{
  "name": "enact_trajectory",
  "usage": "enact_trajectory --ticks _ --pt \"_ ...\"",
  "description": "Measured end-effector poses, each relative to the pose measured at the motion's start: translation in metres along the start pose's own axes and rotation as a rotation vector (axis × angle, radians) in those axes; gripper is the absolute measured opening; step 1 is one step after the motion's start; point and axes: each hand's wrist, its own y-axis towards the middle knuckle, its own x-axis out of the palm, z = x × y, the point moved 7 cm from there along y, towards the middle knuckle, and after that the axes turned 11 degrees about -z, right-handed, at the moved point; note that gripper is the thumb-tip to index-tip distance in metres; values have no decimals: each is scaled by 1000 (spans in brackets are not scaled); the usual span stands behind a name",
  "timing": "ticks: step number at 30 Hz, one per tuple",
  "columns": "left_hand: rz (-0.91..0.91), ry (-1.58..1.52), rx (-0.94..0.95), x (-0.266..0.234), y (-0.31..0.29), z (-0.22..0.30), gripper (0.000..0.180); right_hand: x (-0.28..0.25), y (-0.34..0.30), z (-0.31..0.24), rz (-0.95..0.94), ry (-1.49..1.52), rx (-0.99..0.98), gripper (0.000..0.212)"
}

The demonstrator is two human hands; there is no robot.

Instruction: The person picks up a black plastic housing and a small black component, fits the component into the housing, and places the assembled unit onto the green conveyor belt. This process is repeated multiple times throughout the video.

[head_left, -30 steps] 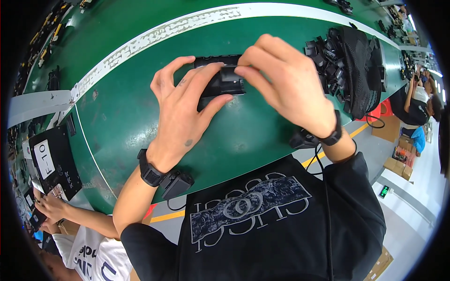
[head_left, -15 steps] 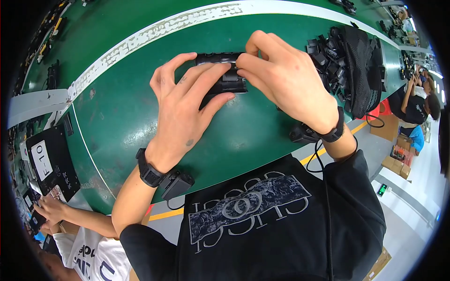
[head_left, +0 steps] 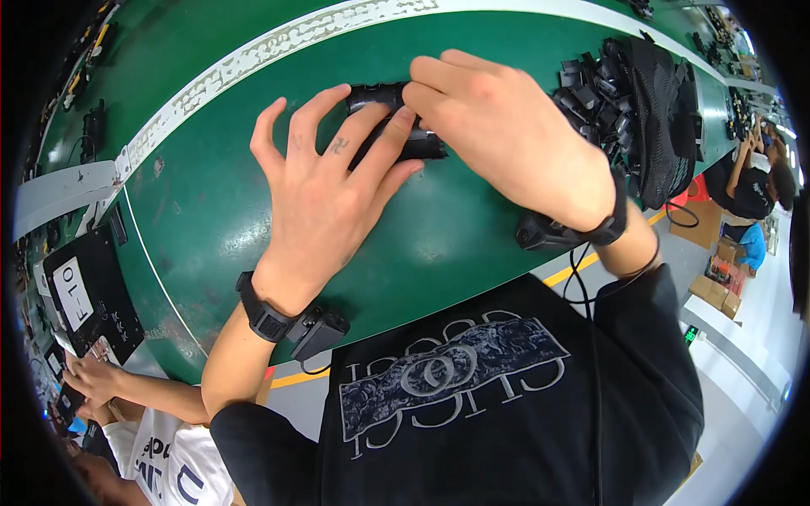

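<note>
Housing (head_left: 428, 148), black plastic, is lying on the green worktop (head_left: 456, 232), long axis running roughly left-right. Left hand (head_left: 316, 192) is loosely gripping it from the near left, fingers spread; right hand (head_left: 515, 135) is covering its right end, pinching or pressing, can't tell which. Black plastic bits (head_left: 593, 94) and a mesh bag (head_left: 658, 126) are sitting well right of the housing.

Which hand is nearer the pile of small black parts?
Right. The right hand is left of the pile; the left hand is farther left, touching the black housing.
</note>
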Motion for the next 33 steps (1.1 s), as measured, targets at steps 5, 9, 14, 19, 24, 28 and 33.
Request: enact_trajectory --ticks 5,9,14,19,24,28,33 --pt "-23 108 22 -1 -1 0 46 8 7 -2 -63 -33 -67 12" --pt "6 27 36 1 3 0 46 9 -2 0 -1 -50 -22 14" --pt "23 13 -2 0 10 -14 46 -21 -23 5 71 1 62 25" --pt "114 45 -209 -8 8 -94 48 -30 -76 7 15 49 139 35" --pt "124 99 -537 -16 21 -200 48 -2 -104 9 -87 171 199 30" --pt "300 98 -599 -34 0 -256 45 13 -108 16 -164 235 231 21" --pt "79 611 -829 -63 -31 -318 34 17 -105 27 -116 320 269 15"
